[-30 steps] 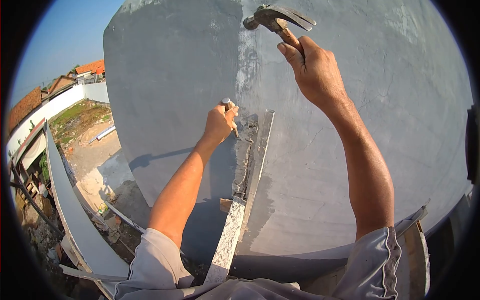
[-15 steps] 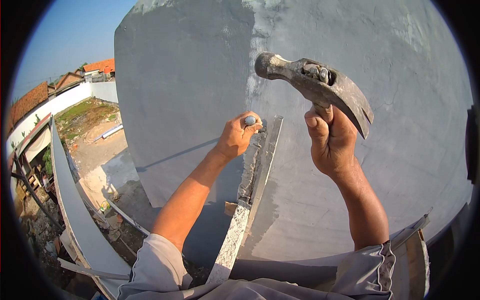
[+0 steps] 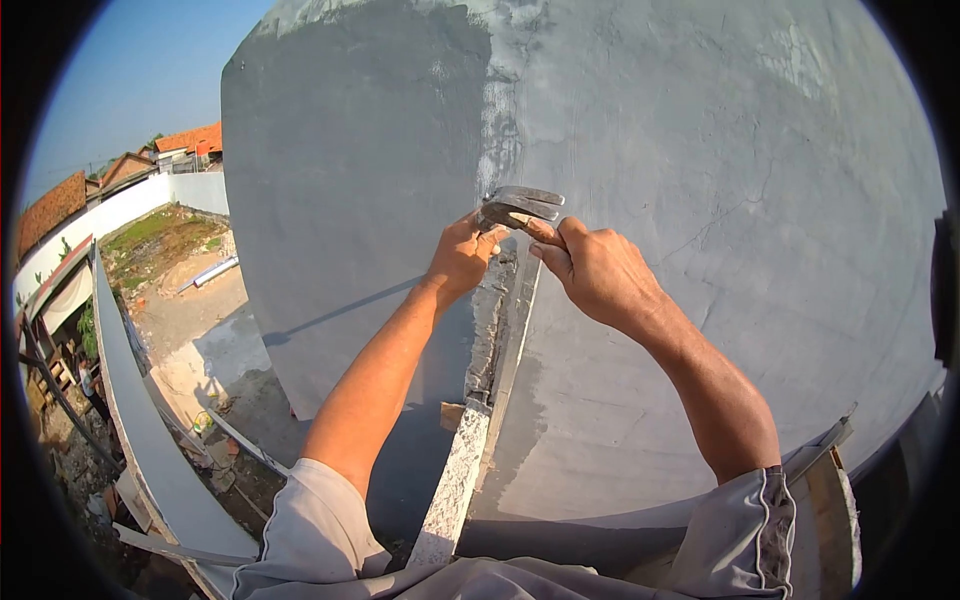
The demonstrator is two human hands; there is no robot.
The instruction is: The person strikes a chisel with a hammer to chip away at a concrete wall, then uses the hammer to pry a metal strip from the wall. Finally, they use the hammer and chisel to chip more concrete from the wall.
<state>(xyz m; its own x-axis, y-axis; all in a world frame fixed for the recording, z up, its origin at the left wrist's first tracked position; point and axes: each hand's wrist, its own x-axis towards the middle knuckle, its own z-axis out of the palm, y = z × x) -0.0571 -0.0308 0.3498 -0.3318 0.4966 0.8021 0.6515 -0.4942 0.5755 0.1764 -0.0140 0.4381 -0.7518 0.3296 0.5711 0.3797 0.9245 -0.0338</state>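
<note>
My right hand (image 3: pixel 608 278) grips the handle of a worn claw hammer (image 3: pixel 520 203). The hammer's head is down at the top of my left fist, its claw pointing right. My left hand (image 3: pixel 462 258) is closed around a chisel held against the grey wall (image 3: pixel 640 400); the hammer head and fingers hide nearly all of the tool. Just below that fist runs a rough, chipped vertical groove (image 3: pixel 486 330) in the plaster. Along the groove's right side stands a straight narrow strip (image 3: pixel 521 325).
A speckled pale beam (image 3: pixel 456 490) runs from the groove's foot toward my body. On the left a long metal gutter-like sheet (image 3: pixel 150 420) slopes down over rubble. Boards (image 3: pixel 835 520) stand at lower right. Beyond lie a yard, a white boundary wall (image 3: pixel 110 215) and tiled roofs.
The hammer has swung down and left from its raised position onto the chisel end in my left fist. My left hand stays at about the same place on the wall.
</note>
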